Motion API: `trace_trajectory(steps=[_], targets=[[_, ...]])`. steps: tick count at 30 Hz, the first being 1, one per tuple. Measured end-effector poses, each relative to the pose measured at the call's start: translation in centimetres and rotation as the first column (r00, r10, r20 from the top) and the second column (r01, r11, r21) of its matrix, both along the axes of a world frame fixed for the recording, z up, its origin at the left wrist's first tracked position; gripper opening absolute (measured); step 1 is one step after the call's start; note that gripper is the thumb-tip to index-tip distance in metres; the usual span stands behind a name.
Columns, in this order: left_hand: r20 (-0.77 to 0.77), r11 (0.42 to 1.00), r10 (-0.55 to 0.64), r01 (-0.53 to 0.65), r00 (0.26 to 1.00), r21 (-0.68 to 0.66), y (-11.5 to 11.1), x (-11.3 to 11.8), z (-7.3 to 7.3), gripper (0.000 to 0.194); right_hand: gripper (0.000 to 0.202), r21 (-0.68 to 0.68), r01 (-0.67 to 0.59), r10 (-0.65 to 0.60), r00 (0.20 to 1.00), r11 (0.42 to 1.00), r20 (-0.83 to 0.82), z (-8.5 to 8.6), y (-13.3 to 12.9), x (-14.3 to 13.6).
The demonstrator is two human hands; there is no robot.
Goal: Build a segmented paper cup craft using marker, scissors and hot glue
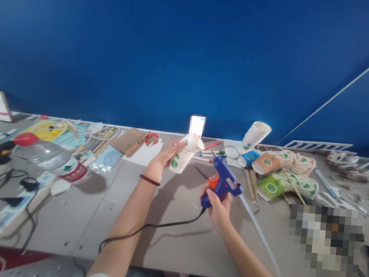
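My left hand is closed around a white paper cup with green marks, tilted with its mouth up and to the right. What looks like a second cup is nested in it. In my right hand is a blue glue gun with an orange trigger, its nozzle pointing up and left, apart from the cup. A long translucent glue stick sticks out of the gun's back. The black cord hangs from the handle and passes over my left forearm.
A plastic bottle with a red cap lies at the left by a white power strip. Cardboard and paper lie behind. White cups stand tilted at the back right, near colored cups, sticks and a lit phone.
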State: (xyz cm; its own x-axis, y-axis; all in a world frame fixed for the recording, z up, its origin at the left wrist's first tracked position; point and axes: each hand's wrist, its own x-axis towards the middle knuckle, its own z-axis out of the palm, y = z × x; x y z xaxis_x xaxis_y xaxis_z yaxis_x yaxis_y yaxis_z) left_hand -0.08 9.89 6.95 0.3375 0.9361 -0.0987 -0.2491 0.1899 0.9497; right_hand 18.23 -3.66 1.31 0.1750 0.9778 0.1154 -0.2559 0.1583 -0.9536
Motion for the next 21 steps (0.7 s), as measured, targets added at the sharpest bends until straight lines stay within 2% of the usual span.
trace_trajectory(steps=[5,12,14,17,21], targets=[[0.112,0.996,-0.002,-0.008,0.994,0.089,-0.3,0.5,0.0,0.073,0.022,-0.070,-0.051,0.046,0.996,0.996,-0.071,0.2,-0.4,0.0],[0.119,0.994,0.013,-0.025,0.993,0.106,-0.5,-0.3,0.7,0.076,0.021,0.038,0.008,-0.002,0.989,0.999,-0.150,3.6,0.3,1.6],[0.109,0.995,0.026,-0.037,0.994,0.098,-0.5,-0.6,0.9,0.077,0.022,0.057,-0.032,0.039,0.991,0.998,-0.130,4.1,0.8,2.3],[0.082,0.995,0.035,-0.043,0.996,0.091,-0.5,-0.8,1.2,0.078,0.023,0.060,-0.110,0.113,0.992,0.992,-0.061,3.9,1.4,3.0],[0.045,0.994,0.044,-0.049,0.998,0.101,-0.8,-0.7,1.7,0.071,0.029,0.040,-0.202,0.201,0.979,0.979,0.032,2.7,1.3,2.7]])
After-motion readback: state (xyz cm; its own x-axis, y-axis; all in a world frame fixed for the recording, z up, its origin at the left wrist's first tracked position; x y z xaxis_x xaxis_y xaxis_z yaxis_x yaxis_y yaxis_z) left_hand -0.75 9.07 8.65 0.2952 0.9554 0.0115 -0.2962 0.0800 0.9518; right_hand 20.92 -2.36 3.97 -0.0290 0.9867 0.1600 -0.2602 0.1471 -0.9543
